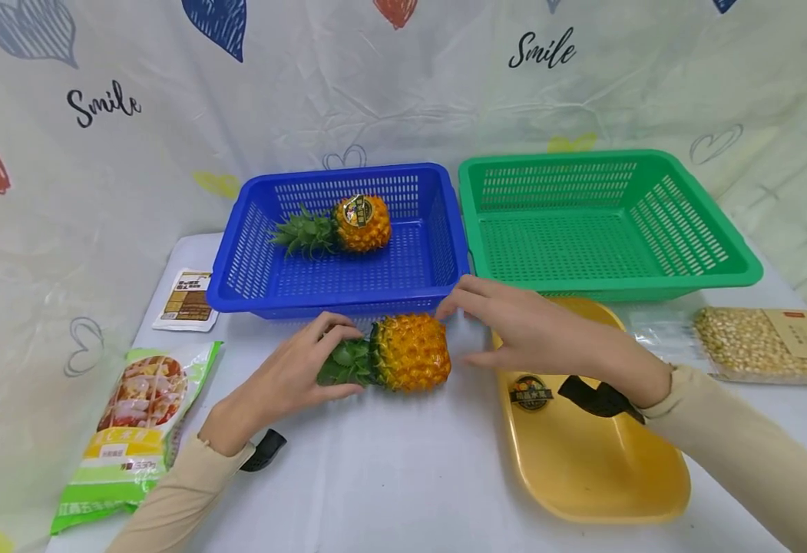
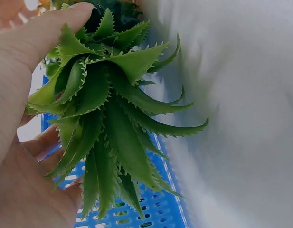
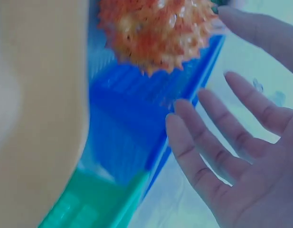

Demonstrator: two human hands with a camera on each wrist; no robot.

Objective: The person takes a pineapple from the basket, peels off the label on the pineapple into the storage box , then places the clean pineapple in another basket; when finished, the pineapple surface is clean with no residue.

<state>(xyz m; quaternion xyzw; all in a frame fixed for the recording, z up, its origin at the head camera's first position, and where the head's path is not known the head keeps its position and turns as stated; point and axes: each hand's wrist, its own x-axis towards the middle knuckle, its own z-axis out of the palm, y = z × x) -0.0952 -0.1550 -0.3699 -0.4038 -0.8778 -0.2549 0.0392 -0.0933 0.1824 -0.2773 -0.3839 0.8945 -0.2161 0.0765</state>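
A small pineapple (image 1: pixel 413 353) with a spiky orange body and green crown lies sideways in front of the blue basket. My left hand (image 1: pixel 306 365) wraps loosely round its crown. In the left wrist view the thumb (image 2: pixel 51 33) lies along the crown's serrated leaves (image 2: pixel 108 118), with the other fingers behind them. My right hand (image 1: pixel 527 326) hovers near the base end, partly over the yellow tray, fingers apart and holding nothing. In the right wrist view the palm (image 3: pixel 250 180) faces the camera, below the fruit. Another pineapple (image 1: pixel 364 224), bearing a round label, lies in the blue basket.
The blue basket (image 1: pixel 337 301) and green basket (image 1: pixel 610 286) stand side by side at the back. A yellow tray (image 1: pixel 583 476) with a dark label (image 1: pixel 531 392) is at right. Packaged grains (image 1: pixel 769 346) lie far right; a green food bag (image 1: pixel 140 422) and small packet (image 1: pixel 187 301) lie left.
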